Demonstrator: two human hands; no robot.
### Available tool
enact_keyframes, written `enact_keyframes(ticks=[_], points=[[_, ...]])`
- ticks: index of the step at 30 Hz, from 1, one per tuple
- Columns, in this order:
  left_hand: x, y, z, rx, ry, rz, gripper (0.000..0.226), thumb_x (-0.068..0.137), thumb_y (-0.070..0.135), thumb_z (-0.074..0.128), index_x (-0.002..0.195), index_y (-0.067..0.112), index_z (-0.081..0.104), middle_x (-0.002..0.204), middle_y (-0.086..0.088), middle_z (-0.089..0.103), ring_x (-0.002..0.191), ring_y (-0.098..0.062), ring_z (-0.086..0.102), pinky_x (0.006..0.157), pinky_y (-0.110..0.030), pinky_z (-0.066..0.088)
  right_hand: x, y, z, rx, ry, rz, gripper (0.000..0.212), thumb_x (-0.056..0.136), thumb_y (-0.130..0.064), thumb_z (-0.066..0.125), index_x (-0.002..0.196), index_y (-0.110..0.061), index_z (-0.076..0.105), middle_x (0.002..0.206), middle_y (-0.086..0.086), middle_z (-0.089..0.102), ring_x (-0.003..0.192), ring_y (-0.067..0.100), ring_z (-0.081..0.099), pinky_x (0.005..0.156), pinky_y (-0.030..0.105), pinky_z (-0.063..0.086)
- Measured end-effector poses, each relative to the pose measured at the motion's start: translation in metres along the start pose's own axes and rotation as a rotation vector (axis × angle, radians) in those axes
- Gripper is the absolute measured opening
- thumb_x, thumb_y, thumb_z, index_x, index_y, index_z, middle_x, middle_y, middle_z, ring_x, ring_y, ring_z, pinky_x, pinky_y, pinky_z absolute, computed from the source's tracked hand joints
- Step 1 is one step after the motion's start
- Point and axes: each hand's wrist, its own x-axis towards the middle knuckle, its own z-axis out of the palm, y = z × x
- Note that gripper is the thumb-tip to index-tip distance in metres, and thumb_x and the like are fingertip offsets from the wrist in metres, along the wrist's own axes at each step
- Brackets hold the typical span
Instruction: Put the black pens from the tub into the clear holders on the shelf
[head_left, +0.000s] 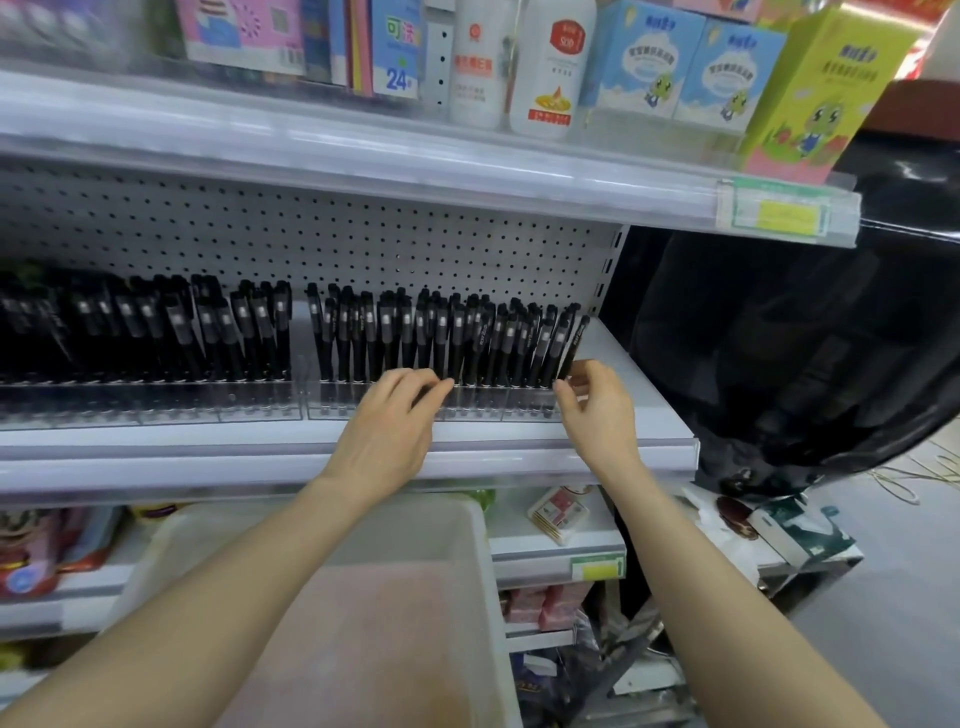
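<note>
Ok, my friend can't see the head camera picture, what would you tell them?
A left hand touches a row of black pens standing in clear holders on a shop shelf; the right hand pinches the end pen. A pale tub sits below.

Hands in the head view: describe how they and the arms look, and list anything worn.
The left hand and right hand are bare: no gloves, and no rings, watch or bracelet show. Both forearms are uncovered as far as the frame's bottom edge; no sleeve is in view.
</note>
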Motion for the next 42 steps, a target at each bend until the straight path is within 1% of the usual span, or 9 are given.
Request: enact_keyframes(ticks=[6,15,18,22,26,30,35,38,42], points=[[-0.006,-0.011,-0.005,0.043,0.033,-0.044,0.043,0.083,-0.002,0.068,0.125,-0.001,0.062,0.115,-0.016,0.06,0.105,-0.034,0.052,0.09,-0.047,0.05,-0.006,0.007,0.007,0.009,-0.019,-0.015,0.027,0.094,-0.031,0.061,0.112,-0.012,0.057,0.106,0.0,0.055,0.089,0.018,0.057,0.081,0.035,0.051],[-0.004,-0.005,-0.003,0.007,0.007,-0.104,0.04,0.091,0.008,0.064,0.13,0.002,0.059,0.121,-0.012,0.058,0.112,-0.029,0.05,0.097,-0.042,0.048,0.002,0.014,0.013,-0.011,0.004,-0.011,0.027,0.094,-0.028,0.062,0.113,-0.009,0.056,0.105,0.004,0.055,0.087,0.023,0.057,0.077,0.03,0.042],[-0.008,-0.005,-0.009,0.008,0.015,-0.065,0.04,0.09,0.005,0.063,0.13,0.0,0.059,0.122,-0.013,0.058,0.114,-0.03,0.05,0.1,-0.039,0.046,-0.008,0.005,0.015,0.005,0.11,0.014,0.032,0.092,-0.024,0.065,0.117,-0.01,0.051,0.113,0.005,0.051,0.093,0.025,0.055,0.082,0.033,0.043],[-0.033,-0.023,-0.029,0.037,0.073,-0.133,0.039,0.089,0.002,0.061,0.128,0.001,0.06,0.122,-0.014,0.058,0.115,-0.031,0.049,0.101,-0.04,0.043,-0.037,-0.037,0.023,0.047,0.238,-0.064,0.022,0.091,-0.014,0.064,0.108,-0.012,0.05,0.103,-0.003,0.044,0.094,0.019,0.049,0.08,0.032,0.042],[-0.065,-0.062,-0.064,0.106,0.057,-0.18,0.041,0.088,0.004,0.062,0.128,0.005,0.061,0.121,-0.012,0.058,0.11,-0.032,0.053,0.097,-0.042,0.044,-0.064,-0.098,0.062,0.101,0.083,-0.29,0.014,0.089,-0.007,0.063,0.1,-0.014,0.058,0.099,-0.005,0.049,0.089,0.016,0.052,0.076,0.038,0.05],[-0.102,-0.117,-0.106,0.249,0.04,-0.274,0.042,0.087,0.007,0.063,0.129,0.008,0.061,0.121,-0.01,0.058,0.108,-0.033,0.053,0.094,-0.044,0.041,-0.083,-0.157,0.112,0.084,-0.128,-0.376,0.027,0.092,-0.009,0.061,0.119,-0.01,0.061,0.113,0.003,0.057,0.096,0.023,0.06,0.084,0.037,0.051],[-0.133,-0.16,-0.13,0.334,-0.082,-0.367,0.048,0.088,0.015,0.065,0.135,0.012,0.056,0.13,-0.008,0.054,0.117,-0.031,0.047,0.096,-0.049,0.041,-0.096,-0.195,0.148,-0.012,-0.261,-0.232,0.049,0.098,-0.015,0.053,0.145,-0.011,0.041,0.13,0.011,0.053,0.116,0.029,0.053,0.095,0.036,0.04],[-0.134,-0.169,-0.134,0.303,-0.124,-0.353,0.049,0.089,0.016,0.064,0.137,0.013,0.054,0.133,-0.008,0.053,0.119,-0.03,0.046,0.098,-0.049,0.039,-0.103,-0.202,0.157,-0.039,-0.279,-0.142,0.052,0.1,-0.016,0.048,0.149,-0.01,0.033,0.137,0.014,0.05,0.123,0.032,0.048,0.099,0.039,0.039],[-0.134,-0.174,-0.136,0.237,-0.181,-0.35,0.051,0.093,0.021,0.059,0.143,0.014,0.048,0.139,-0.007,0.049,0.121,-0.028,0.043,0.103,-0.048,0.038,-0.108,-0.212,0.15,-0.063,-0.282,-0.098,0.05,0.101,-0.015,0.046,0.149,-0.009,0.034,0.145,0.012,0.046,0.131,0.029,0.044,0.106,0.037,0.036]])
